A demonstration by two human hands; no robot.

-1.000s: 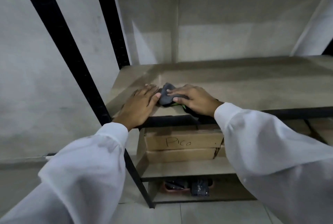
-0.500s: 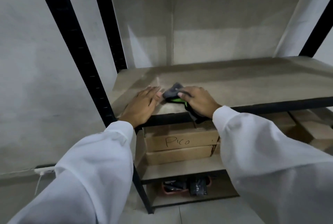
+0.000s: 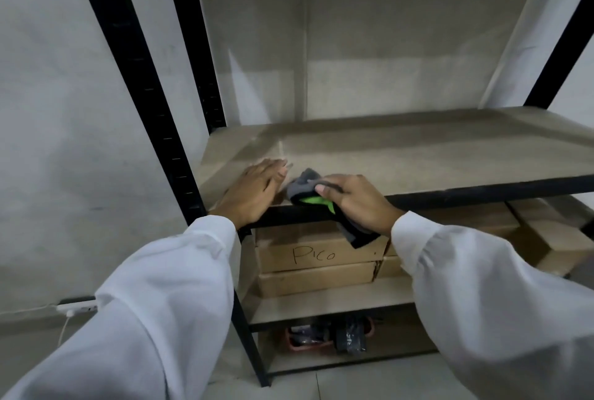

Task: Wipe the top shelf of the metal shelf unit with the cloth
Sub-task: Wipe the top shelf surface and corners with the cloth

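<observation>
Grey plaster walls close in a corner behind a black metal shelf unit point(image 3: 151, 129) w/ slotted uprights. Its pale beige board shelf point(image 3: 418, 152) spans the view from 9 to 3 o'clock, black front rail along the near edge.

Left hand point(image 3: 254, 192), white sleeve, lies palm down and flat on the shelf's near-left corner, fingers together, stretched toward 1 o'clock, gripping nothing; heel of the hand sits over the front rail.

Right hand point(image 3: 355, 203), just beside it at 3 o'clock, is closed on a bunched grey cloth w/ black and bright green patches point(image 3: 305, 185). Thumb presses on top of the cloth, other fingers curled over it. Cloth's long axis runs from approx 10 o'clock to 4 o'clock: grey upper end rests on the shelf board near the left fingertips, not quite touching them; black lower end hangs off the front rail under the wrist, in front of the boxes below.

Next shelf down: stacked brown cardboard boxes point(image 3: 315, 253), the front one handwritten "Pico", more boxes at 3 o'clock. Bottom shelf holds dark items in a reddish tray point(image 3: 299, 337), too dim to identify. White power strip w/ cable point(image 3: 77, 308) sits on a ledge by the wall at 8 o'clock. Pale tiled floor point(image 3: 337, 383) below.
</observation>
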